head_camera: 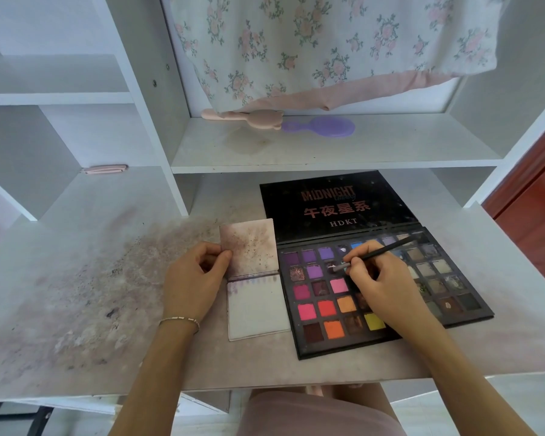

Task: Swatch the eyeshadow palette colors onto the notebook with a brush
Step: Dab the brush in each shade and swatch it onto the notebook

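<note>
- You are in the loading step: your right hand (pixel 379 286) pinches the thin dark brush (pixel 378 250) like a pen, its tip down in a dark pan in the second row of the eyeshadow palette (pixel 387 286).
- Your left hand (pixel 195 280) pinches the left edge of the notebook (pixel 255 280), thumb on the raised far page, keeping it open.
- Progress looks early to middling: a row of purple-mauve strokes runs along the far edge of the near page, just under the fold. The rest of that page is bare, so most of the swatching is left, as far as I can judge.
- The far page is smudged pinkish-brown with dark specks, more fallout than tidy swatches.
- The notebook lies on the worktop (pixel 92 309), just left of the palette and touching or nearly touching it.
- The palette lies open at the right, its black lid flat on the far side. It shows purples far left, pinks, reds, oranges and a yellow nearer, muted browns and greys to the right. Several pans look worn or cracked.
- The worktop left of the notebook is dusted with purple-grey powder.
</note>
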The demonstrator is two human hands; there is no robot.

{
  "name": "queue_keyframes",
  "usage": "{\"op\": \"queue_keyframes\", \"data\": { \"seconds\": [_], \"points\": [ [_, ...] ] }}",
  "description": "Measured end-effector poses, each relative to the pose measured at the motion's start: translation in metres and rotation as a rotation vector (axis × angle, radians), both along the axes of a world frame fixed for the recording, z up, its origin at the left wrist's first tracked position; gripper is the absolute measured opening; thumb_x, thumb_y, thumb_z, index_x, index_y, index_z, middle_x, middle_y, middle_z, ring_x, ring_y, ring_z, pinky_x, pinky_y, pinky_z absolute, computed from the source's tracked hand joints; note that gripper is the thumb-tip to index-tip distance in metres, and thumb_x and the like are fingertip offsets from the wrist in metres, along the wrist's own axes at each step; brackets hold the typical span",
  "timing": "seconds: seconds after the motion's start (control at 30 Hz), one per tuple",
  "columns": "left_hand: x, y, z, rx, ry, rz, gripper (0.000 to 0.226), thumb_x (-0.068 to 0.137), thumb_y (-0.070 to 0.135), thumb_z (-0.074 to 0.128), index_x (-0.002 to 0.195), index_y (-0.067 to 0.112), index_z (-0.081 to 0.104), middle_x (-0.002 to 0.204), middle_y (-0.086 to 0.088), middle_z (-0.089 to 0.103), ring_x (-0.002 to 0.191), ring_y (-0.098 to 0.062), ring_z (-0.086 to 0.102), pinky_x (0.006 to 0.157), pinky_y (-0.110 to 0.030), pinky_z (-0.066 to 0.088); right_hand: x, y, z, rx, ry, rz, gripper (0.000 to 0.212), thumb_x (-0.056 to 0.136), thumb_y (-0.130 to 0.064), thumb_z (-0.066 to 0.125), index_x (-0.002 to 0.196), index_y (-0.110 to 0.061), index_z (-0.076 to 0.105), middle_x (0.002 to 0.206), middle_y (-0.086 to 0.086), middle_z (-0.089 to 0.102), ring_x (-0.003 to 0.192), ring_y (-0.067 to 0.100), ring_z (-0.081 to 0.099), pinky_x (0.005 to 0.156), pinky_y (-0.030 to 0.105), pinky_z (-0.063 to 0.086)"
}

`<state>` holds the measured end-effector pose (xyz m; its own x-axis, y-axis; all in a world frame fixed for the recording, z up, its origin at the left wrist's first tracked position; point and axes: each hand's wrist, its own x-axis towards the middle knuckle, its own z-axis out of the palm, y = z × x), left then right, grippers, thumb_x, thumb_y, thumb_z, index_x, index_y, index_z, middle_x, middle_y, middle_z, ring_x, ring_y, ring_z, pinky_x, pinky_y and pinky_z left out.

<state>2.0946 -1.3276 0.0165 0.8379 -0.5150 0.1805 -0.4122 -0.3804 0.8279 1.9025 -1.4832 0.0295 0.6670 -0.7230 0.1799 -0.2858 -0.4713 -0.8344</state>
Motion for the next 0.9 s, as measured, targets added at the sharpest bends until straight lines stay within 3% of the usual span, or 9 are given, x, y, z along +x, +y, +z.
{"op": "queue_keyframes", "data": {
  "seconds": [0.17, 0.27, 0.37, 0.5, 0.77, 0.83, 0.9],
  "points": [
    [0.000, 0.000, 0.001, 0.013, 0.010, 0.001, 0.022, 0.084, 0.020, 0.064, 0.071, 0.035, 0.057, 0.067, 0.017, 0.060, 0.065, 0.004, 0.055, 0.059, -0.008, 0.038, -0.001, 0.000, 0.001, 0.006, -0.022, 0.006, 0.023, 0.088, -0.006, 0.050, 0.077, -0.026, 0.052, 0.066, 0.003, 0.061, 0.063, 0.013, 0.057, 0.053, 0.020, 0.046],
    [0.000, 0.000, 0.000, 0.017, 0.008, -0.002, 0.016, 0.084, 0.020, 0.064, 0.074, 0.032, 0.059, 0.068, 0.018, 0.059, 0.066, 0.004, 0.055, 0.059, -0.008, 0.037, 0.000, 0.000, -0.001, -0.011, 0.005, 0.007, 0.022, 0.088, -0.006, 0.050, 0.075, -0.024, 0.051, 0.057, -0.002, 0.054, 0.052, 0.005, 0.052, 0.043, 0.012, 0.040],
    [0.000, 0.000, 0.000, 0.017, 0.010, 0.006, 0.008, 0.084, 0.020, 0.064, 0.078, 0.025, 0.063, 0.068, 0.017, 0.060, 0.065, 0.004, 0.055, 0.058, -0.007, 0.037, 0.000, 0.000, -0.001, -0.003, -0.027, -0.041, 0.022, 0.087, -0.006, 0.050, 0.075, -0.024, 0.051, 0.058, 0.001, 0.055, 0.052, 0.005, 0.053, 0.044, 0.011, 0.040],
    [0.002, 0.000, -0.001, 0.010, 0.015, -0.001, 0.005, 0.084, 0.020, 0.064, 0.079, 0.022, 0.064, 0.068, 0.015, 0.060, 0.067, 0.002, 0.056, 0.059, -0.010, 0.037, -0.003, 0.000, 0.002, 0.044, -0.111, -0.075, 0.024, 0.086, -0.004, 0.050, 0.077, -0.026, 0.053, 0.071, 0.008, 0.062, 0.068, 0.018, 0.059, 0.059, 0.024, 0.050],
    [0.000, 0.001, 0.001, -0.001, 0.006, -0.010, 0.018, 0.083, 0.020, 0.065, 0.073, 0.033, 0.058, 0.066, 0.017, 0.060, 0.064, 0.003, 0.055, 0.056, -0.001, 0.039, 0.010, 0.022, 0.014, 0.106, -0.174, -0.029, 0.024, 0.085, -0.003, 0.049, 0.074, -0.024, 0.055, 0.068, 0.008, 0.061, 0.068, 0.032, 0.059, 0.062, 0.043, 0.050],
    [0.001, 0.002, 0.000, 0.006, 0.011, -0.008, 0.013, 0.084, 0.021, 0.065, 0.075, 0.030, 0.060, 0.068, 0.017, 0.060, 0.066, 0.002, 0.056, 0.056, -0.002, 0.039, 0.019, 0.032, 0.014, 0.142, -0.174, 0.032, 0.022, 0.085, -0.005, 0.050, 0.075, -0.025, 0.055, 0.068, 0.005, 0.062, 0.069, 0.030, 0.061, 0.064, 0.041, 0.051],
    [0.001, 0.001, 0.000, 0.016, 0.019, -0.012, 0.011, 0.084, 0.023, 0.064, 0.076, 0.030, 0.062, 0.069, 0.018, 0.060, 0.067, 0.001, 0.056, 0.056, -0.006, 0.038, 0.029, 0.041, 0.013, 0.163, -0.158, 0.095, 0.021, 0.086, -0.007, 0.052, 0.078, -0.026, 0.055, 0.069, 0.001, 0.063, 0.070, 0.018, 0.064, 0.065, 0.030, 0.052]
  ]
}}
